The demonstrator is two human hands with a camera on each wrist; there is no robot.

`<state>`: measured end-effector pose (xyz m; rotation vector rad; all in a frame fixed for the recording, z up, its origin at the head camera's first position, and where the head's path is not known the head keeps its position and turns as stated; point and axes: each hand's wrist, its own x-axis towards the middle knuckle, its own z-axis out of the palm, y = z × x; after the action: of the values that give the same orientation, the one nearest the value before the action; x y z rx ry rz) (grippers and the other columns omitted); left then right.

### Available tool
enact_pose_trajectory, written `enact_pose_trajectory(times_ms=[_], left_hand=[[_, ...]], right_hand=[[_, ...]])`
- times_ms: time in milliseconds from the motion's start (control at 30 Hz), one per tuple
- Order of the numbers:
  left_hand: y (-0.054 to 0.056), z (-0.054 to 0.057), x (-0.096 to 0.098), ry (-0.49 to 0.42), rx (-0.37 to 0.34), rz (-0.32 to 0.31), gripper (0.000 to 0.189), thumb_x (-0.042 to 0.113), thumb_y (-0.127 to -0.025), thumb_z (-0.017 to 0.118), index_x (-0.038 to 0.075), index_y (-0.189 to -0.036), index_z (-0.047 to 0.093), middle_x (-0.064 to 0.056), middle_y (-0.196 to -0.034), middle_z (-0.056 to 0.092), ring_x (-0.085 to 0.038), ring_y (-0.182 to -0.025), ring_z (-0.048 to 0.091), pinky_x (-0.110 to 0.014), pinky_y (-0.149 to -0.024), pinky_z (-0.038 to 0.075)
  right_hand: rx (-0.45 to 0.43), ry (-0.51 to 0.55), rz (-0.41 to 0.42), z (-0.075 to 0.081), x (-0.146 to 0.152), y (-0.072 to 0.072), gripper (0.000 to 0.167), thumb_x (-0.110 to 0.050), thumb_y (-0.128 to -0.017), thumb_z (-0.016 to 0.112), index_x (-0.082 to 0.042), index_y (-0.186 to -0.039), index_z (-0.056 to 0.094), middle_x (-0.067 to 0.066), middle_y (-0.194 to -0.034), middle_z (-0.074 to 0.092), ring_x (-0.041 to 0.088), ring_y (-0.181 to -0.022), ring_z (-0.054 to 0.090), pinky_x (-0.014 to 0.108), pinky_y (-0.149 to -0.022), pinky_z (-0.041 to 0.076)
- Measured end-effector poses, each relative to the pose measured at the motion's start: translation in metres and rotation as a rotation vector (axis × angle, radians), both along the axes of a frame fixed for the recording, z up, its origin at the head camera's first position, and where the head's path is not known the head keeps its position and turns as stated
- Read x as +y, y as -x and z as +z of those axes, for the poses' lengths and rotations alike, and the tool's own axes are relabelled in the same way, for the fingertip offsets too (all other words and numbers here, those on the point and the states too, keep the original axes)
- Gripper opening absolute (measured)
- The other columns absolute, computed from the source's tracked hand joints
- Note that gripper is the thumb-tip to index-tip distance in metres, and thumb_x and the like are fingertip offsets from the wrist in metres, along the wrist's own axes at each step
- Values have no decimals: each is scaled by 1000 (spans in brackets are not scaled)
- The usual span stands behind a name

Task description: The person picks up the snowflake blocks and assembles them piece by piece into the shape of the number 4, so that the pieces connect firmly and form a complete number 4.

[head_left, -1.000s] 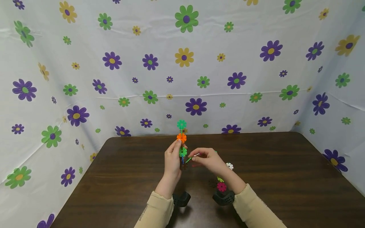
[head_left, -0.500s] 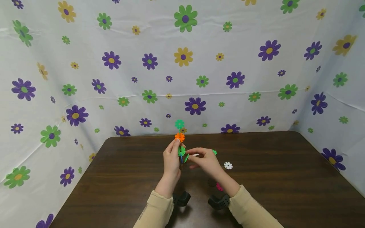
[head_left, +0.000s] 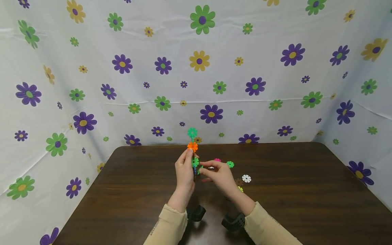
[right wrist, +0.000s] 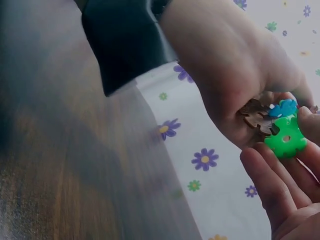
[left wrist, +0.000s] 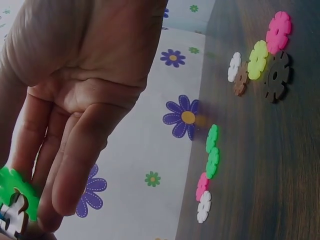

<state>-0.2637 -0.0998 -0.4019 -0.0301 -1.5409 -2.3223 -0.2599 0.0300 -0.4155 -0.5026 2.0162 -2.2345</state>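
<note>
My left hand (head_left: pixel 184 173) grips an upright chain of notched flower-shaped discs. A teal disc (head_left: pixel 192 132) tops it, with an orange disc (head_left: pixel 192 147) and a green disc (head_left: pixel 195 162) below. Under these a blue disc (right wrist: pixel 284 107) shows nearly edge-on, and a brown disc (right wrist: pixel 257 120) sits by the left palm in the right wrist view. Close beside the chain's lower end, my right hand (head_left: pixel 222 175) pinches another green disc (right wrist: pixel 286 140) between thumb and fingers. Whether that disc touches the blue one cannot be told.
Loose discs lie on the dark wooden table (head_left: pixel 137 190) behind and under the right arm: white (head_left: pixel 246 178), green (head_left: pixel 230 164), pink (head_left: pixel 217 160), brown (head_left: pixel 239 182) and yellow (head_left: pixel 240 189). A black disc (left wrist: pixel 278 76) shows in the left wrist view. A flowered curtain (head_left: pixel 171 78) hangs behind.
My right hand has moved a little left with its green disc, closer to the chain's lower end. The left hand keeps its grip and has barely moved.
</note>
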Motion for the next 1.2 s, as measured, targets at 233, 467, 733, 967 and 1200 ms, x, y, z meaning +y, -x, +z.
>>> enact_pose_trajectory(times_ms=[233,467,733,967,1200], left_hand=[[-1,0,3,-15,-2,47,28,25,-101,55,7,-82,65,-9,-75,57,-12,-57,50,-21,-49,46],[0,1,4,-25,6,56,27,22,-101,54,6,-82,65,-6,-73,57,-11,-58,52,-22,-53,50],[0,-1,3,-1,-7,76,31,25,-101,55,7,-77,64,-6,-74,57,-12,-56,50,-22,-50,47],[2,-3,1,27,-5,99,31,24,-100,56,6,-77,66,-6,-72,58,-11,-57,47,-20,-50,42],[3,-1,1,42,11,75,29,25,-100,56,6,-80,66,-5,-73,58,-11,-59,48,-21,-52,43]], right_hand=[[30,32,-34,-3,-3,-3,30,-1,-85,73,13,-110,65,23,-115,65,17,-83,70,41,-65,57],[46,39,-57,-3,-5,-5,28,1,-85,72,15,-108,65,24,-114,65,14,-81,70,40,-64,57],[65,35,-74,-2,-7,-7,25,2,-84,72,14,-105,66,25,-112,65,16,-83,70,41,-64,57],[122,-16,-112,-6,-9,-8,22,-1,-82,75,11,-99,69,23,-104,68,15,-78,70,42,-62,57],[93,-24,-66,-4,-5,-5,26,-3,-84,75,12,-104,68,24,-107,68,22,-83,71,42,-64,57]])
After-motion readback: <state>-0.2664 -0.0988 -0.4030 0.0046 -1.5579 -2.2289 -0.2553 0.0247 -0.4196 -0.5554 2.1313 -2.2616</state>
